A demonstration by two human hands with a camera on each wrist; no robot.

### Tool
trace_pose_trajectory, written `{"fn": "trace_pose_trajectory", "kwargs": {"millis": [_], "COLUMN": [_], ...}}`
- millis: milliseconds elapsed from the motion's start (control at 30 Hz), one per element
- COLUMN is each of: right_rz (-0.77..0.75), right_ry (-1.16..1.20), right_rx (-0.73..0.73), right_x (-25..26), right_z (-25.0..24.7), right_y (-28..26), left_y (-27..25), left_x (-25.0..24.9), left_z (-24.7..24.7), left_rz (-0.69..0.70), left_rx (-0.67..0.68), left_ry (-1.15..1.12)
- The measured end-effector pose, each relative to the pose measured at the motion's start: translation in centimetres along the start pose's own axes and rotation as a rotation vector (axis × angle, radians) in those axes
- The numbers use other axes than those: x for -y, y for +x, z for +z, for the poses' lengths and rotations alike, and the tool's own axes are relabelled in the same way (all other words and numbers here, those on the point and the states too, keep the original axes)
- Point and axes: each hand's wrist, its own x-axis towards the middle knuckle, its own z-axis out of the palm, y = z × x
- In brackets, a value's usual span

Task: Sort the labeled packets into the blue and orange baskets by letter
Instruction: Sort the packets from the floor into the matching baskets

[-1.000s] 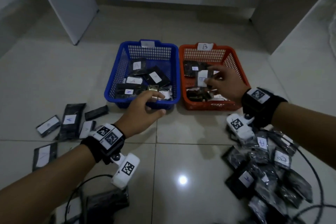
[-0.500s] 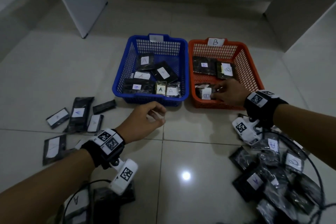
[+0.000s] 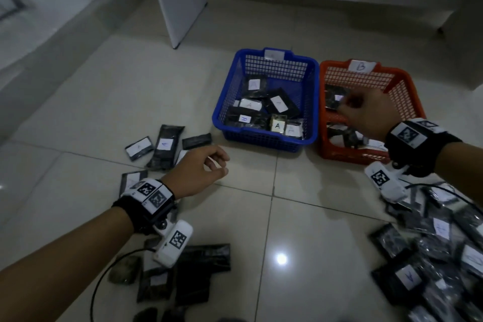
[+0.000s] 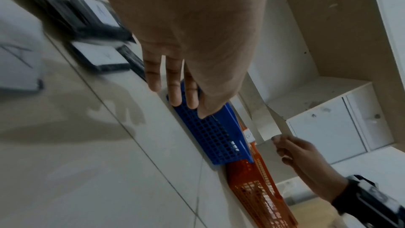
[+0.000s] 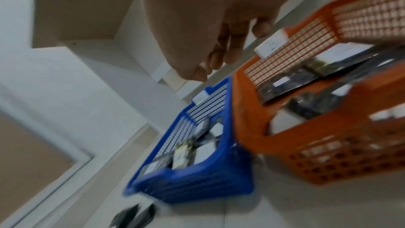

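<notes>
The blue basket (image 3: 266,138) holds several black packets with white A labels. To its right, the orange basket (image 3: 347,157) marked B holds a few packets. My left hand (image 3: 222,165) hovers empty over the floor with fingers relaxed, just right of a loose group of labeled packets (image 3: 164,144). In the left wrist view its fingers (image 4: 175,84) are straight, in front of the blue basket (image 4: 214,136). My right hand (image 3: 350,107) hangs above the orange basket with loosely curled fingers (image 5: 219,58) and holds nothing.
A large pile of black packets (image 3: 431,256) lies on the tile floor at the right, under my right forearm. More packets (image 3: 201,269) and a black cable lie near my left wrist. A white panel (image 3: 177,0) stands behind the baskets.
My left hand drew back from the blue basket's front toward the left packets. My right hand let go of a packet in the orange basket and rose above it, empty.
</notes>
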Motion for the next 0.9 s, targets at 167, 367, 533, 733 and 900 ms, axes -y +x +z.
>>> {"fn": "trace_pose_trajectory", "kwargs": {"millis": [167,367,533,733,900], "right_rz": [-0.373,-0.567,-0.518,-0.498,-0.512], "right_ry": [0.08,0.193,0.092,-0.012,-0.141], "right_rx": [0.031,0.234,0.655,0.72,0.647], "right_x": [7.7,13.6,15.9,18.0,18.5], "right_z": [4.6,11.7,17.0,22.2,24.7], "right_y": [-1.7,-4.3,-4.6,-2.7,-1.9], "left_y": [-1.5,-0.5,0.0,0.5,1.1], "left_x": [3.3,6.1,8.6,9.8,9.9], "left_z": [-3.3,-7.1,-7.6,-7.8,-8.0], "left_rz": [-0.042,-0.174,-0.253,-0.221,-0.314], "left_rx": [-0.156,-0.358,-0.313,-0.334,-0.348], "left_ry": [0.18,0.305,0.316,0.215,0.113]}}
